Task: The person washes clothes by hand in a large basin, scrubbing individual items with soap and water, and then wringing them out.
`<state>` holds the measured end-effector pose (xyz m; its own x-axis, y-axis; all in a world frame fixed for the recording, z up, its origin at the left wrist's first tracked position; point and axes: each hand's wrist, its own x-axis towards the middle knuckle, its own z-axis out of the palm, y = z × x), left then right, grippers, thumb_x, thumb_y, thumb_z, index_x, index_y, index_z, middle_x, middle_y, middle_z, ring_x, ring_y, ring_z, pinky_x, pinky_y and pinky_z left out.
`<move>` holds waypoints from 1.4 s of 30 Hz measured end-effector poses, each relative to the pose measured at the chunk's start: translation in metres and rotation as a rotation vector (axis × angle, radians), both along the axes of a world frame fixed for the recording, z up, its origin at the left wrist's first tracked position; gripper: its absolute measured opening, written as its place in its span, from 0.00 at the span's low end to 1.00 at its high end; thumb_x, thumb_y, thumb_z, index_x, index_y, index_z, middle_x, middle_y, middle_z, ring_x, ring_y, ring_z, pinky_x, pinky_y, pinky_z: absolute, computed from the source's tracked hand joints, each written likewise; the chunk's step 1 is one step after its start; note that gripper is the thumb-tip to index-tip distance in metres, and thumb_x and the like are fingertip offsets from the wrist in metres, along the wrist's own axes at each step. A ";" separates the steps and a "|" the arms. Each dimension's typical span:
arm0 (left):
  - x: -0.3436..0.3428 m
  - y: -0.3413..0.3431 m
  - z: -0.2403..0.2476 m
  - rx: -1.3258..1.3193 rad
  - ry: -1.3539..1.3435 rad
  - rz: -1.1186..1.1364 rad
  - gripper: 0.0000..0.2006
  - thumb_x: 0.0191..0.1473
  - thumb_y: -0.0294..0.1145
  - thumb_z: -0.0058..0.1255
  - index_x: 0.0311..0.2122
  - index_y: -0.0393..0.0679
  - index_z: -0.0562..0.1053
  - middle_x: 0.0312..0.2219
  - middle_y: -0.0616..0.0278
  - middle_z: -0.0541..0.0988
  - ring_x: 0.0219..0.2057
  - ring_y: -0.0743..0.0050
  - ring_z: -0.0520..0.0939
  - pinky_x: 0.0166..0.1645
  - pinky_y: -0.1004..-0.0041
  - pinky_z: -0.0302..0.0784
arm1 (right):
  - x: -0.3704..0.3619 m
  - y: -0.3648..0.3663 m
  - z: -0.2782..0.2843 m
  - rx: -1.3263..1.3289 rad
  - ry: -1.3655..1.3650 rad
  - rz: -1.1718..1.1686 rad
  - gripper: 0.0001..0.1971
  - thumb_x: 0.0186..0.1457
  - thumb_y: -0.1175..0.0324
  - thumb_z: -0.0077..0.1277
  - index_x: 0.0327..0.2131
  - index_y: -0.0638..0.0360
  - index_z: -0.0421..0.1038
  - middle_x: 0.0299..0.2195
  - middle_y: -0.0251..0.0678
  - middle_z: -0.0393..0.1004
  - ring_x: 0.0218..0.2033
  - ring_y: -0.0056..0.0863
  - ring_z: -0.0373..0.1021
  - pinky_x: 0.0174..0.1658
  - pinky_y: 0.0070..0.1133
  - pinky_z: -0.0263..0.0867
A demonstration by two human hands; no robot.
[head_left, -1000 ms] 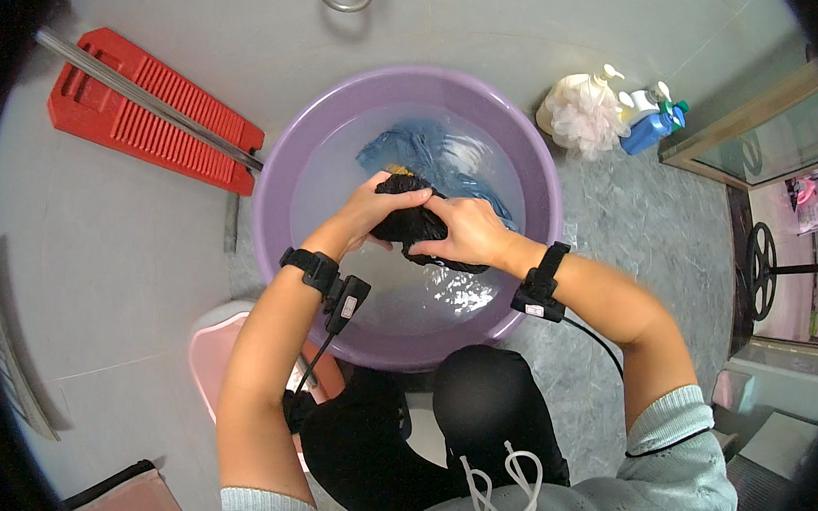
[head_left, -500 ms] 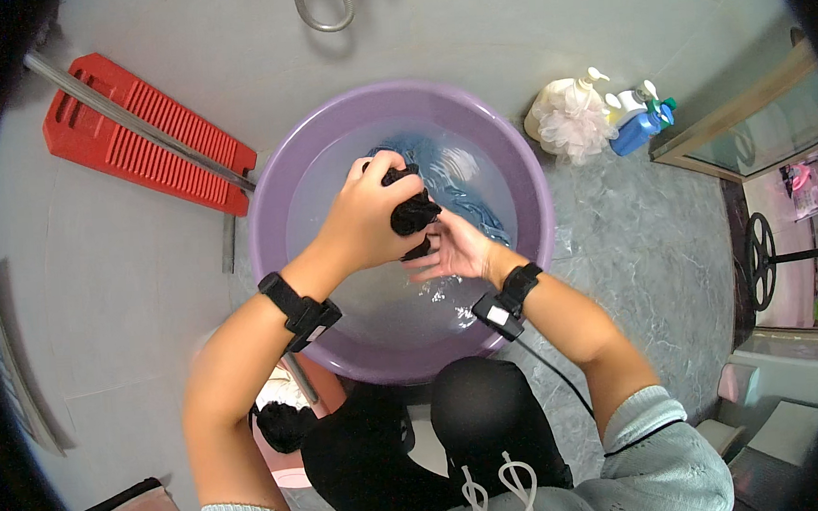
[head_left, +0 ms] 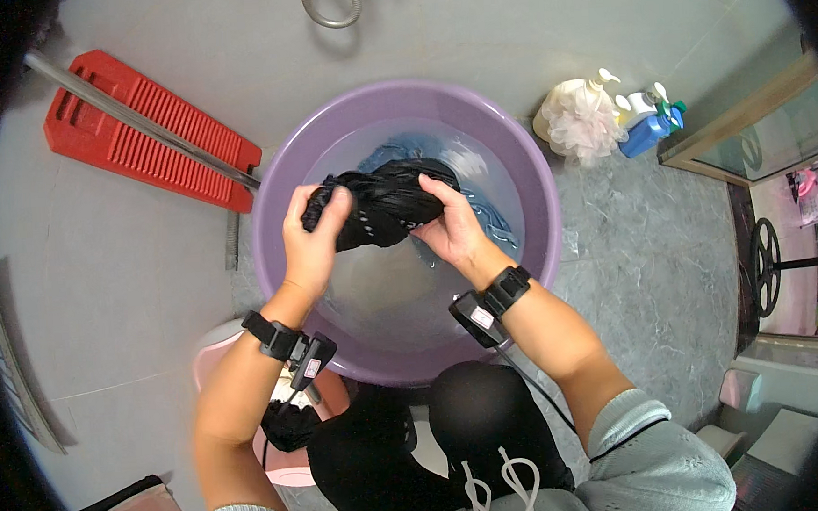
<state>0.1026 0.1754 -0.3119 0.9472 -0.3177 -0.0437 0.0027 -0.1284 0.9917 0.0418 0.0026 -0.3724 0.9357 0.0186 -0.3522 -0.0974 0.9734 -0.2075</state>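
A wet black garment (head_left: 382,201) is stretched sideways between my two hands, above the water. My left hand (head_left: 314,233) grips its left end, the thumb on top. At the other end, my right hand (head_left: 452,223) has its thumb over the cloth and the fingers beneath. Below them stands a large round purple basin (head_left: 536,238) holding cloudy water. Blue denim-like cloth (head_left: 489,221) lies in that water, partly hidden behind the black garment.
A red washboard (head_left: 153,131) leans at the left wall behind a metal rail (head_left: 129,113). At the right are a pink bath puff (head_left: 586,123) and a blue bottle (head_left: 645,135). A pink tub (head_left: 286,462) with a black cloth (head_left: 288,424) sits by my left knee.
The black garment was bunched up in my left hand, with my right hand open beside it. Now it is spread out, and my hands have moved apart to its two ends.
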 end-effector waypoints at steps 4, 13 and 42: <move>0.010 0.021 -0.026 -0.368 0.607 0.000 0.22 0.53 0.50 0.45 0.45 0.43 0.62 0.39 0.60 0.72 0.39 0.68 0.77 0.43 0.69 0.75 | 0.004 0.018 0.044 -0.357 0.009 -0.150 0.27 0.44 0.80 0.52 0.47 0.55 0.53 0.43 0.34 0.61 0.46 0.27 0.61 0.51 0.27 0.57; 0.019 0.001 -0.023 -0.420 0.861 -0.330 0.20 0.54 0.51 0.39 0.44 0.48 0.69 0.40 0.62 0.74 0.41 0.67 0.75 0.44 0.65 0.72 | -0.011 0.011 0.085 -1.663 -0.849 0.068 0.32 0.33 0.81 0.53 0.47 0.56 0.58 0.56 0.49 0.52 0.58 0.46 0.50 0.58 0.31 0.47; -0.006 -0.078 -0.049 0.761 -0.355 -0.337 0.17 0.40 0.38 0.55 0.39 0.46 0.73 0.37 0.44 0.70 0.40 0.42 0.72 0.41 0.55 0.71 | -0.017 0.065 -0.058 -2.893 -1.596 1.357 0.16 0.54 0.61 0.38 0.42 0.50 0.73 0.48 0.31 0.67 0.53 0.31 0.58 0.53 0.30 0.53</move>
<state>0.0969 0.0969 -0.3607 0.8069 -0.5854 -0.0786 -0.4436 -0.6886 0.5737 0.0247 0.0680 -0.4303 0.4782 0.7215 -0.5007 0.8765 -0.4280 0.2204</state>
